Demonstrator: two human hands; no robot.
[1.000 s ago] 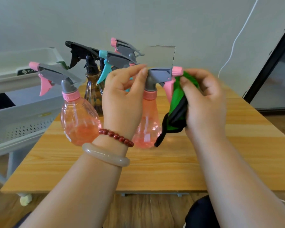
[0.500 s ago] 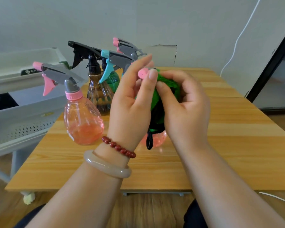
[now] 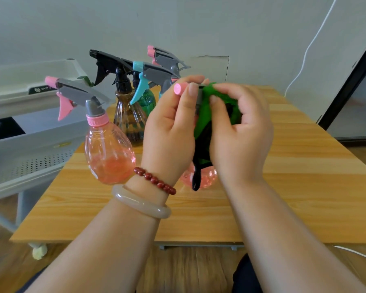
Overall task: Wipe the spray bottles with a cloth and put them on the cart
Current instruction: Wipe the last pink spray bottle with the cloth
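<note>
spray bottles [image 3: 109,153] on wooden table [image 3: 294,187]

The held pink bottle [image 3: 208,176] is mostly hidden behind the left hand [image 3: 169,132], right hand [image 3: 241,132] and green cloth [image 3: 205,115]; only its nozzle tip and base show. The rearmost bottle [image 3: 167,59] has its body hidden behind the others, and the cart [image 3: 30,149] runs off the left edge, its label [image 3: 43,89] unreadable.

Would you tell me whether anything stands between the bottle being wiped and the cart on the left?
Yes. A second pink bottle stands on the table near its left edge, right between the held bottle, which the cloth partly covers, and the cart. The brown bottle stands just behind it. Lifting over them would likely clear both.
</note>
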